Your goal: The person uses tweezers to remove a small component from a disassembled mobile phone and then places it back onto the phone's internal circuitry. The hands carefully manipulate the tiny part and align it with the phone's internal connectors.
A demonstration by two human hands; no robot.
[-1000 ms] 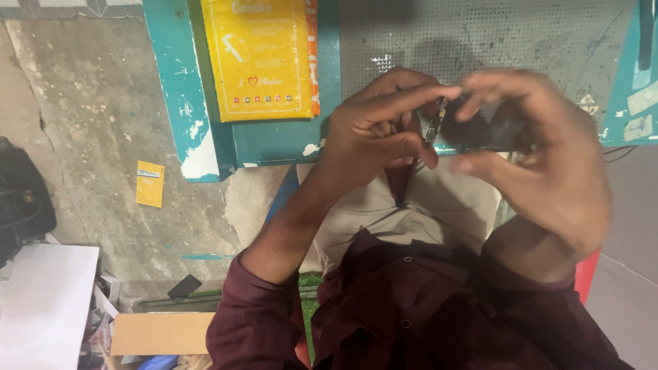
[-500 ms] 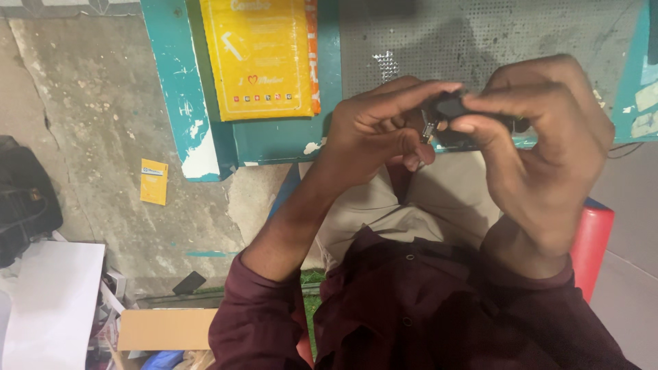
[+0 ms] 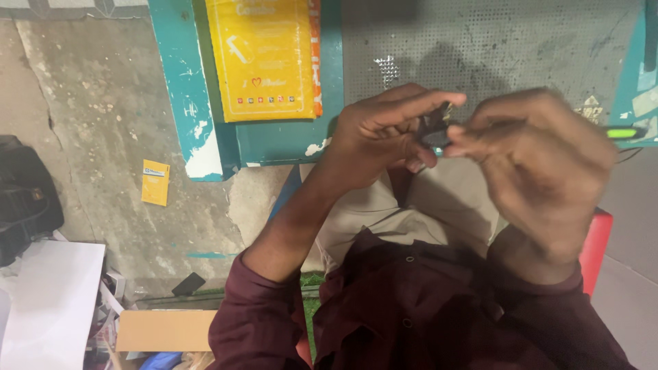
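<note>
Head view, looking down my own front. The largest surface is the cracked concrete floor point(image 3: 103, 137), which fills the left half. Above it stands a grey perforated panel point(image 3: 521, 62) in a teal-painted frame point(image 3: 181, 89), its paint chipped white at the lower edge; a yellow poster point(image 3: 264, 58) hangs against the frame. My maroon shirt point(image 3: 425, 308) fills the bottom centre, and beige trousers point(image 3: 411, 205) show above it, so I judge that I am seated, with a red seat edge point(image 3: 595, 247) showing at my right. A white sheet point(image 3: 48, 301) lies at lower left, a cardboard piece point(image 3: 164, 330) beside it, and a black bag point(image 3: 24, 199) sits at the left edge. A small yellow card point(image 3: 155, 182) lies alone on the concrete.

My left hand point(image 3: 384, 133) is raised in front of my chest, fingers curled and closed around a small dark object point(image 3: 435, 133); its kind cannot be told. My right hand point(image 3: 541, 164), blurred, meets it from the other side, thumb and forefinger pinched on the same object, so both hands grasp it between them, above my lap and well clear of the floor. Held this high and close, the piece probably sits where I can see it best. A green-lit strip point(image 3: 622, 133) shows just beyond my right hand; whether it touches the hand is unclear.
</note>
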